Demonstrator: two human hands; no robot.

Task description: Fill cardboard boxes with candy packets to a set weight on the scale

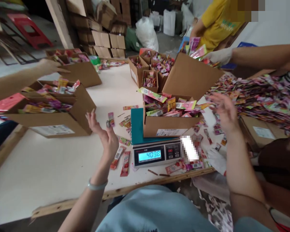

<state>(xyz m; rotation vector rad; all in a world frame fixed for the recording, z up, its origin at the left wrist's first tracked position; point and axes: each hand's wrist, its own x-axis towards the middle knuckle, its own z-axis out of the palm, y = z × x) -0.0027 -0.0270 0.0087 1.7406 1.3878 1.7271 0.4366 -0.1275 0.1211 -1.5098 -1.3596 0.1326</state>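
An open cardboard box [149, 126], full of bright candy-like sachets [157, 111], rests on the teal plate [136, 124] of a digital scale [148, 157]. The lit display seems to read 4098. My left hand [103, 135] is raised to the left of the scale, fingers apart, holding nothing. To the right of the box, my right hand [224, 111] is lifted with its fingers spread, near the box's right side; no object shows in it. Loose sachets [125, 163] lie on the table around the scale.
Filled boxes stand at the left [62, 124] and at the back [149, 80]. A large heap of sachets [253, 100] covers the right side. Other people's hands reach in: a bare one [48, 66] at left, gloved ones [219, 57] at right. A wooden edge [125, 191] borders the table.
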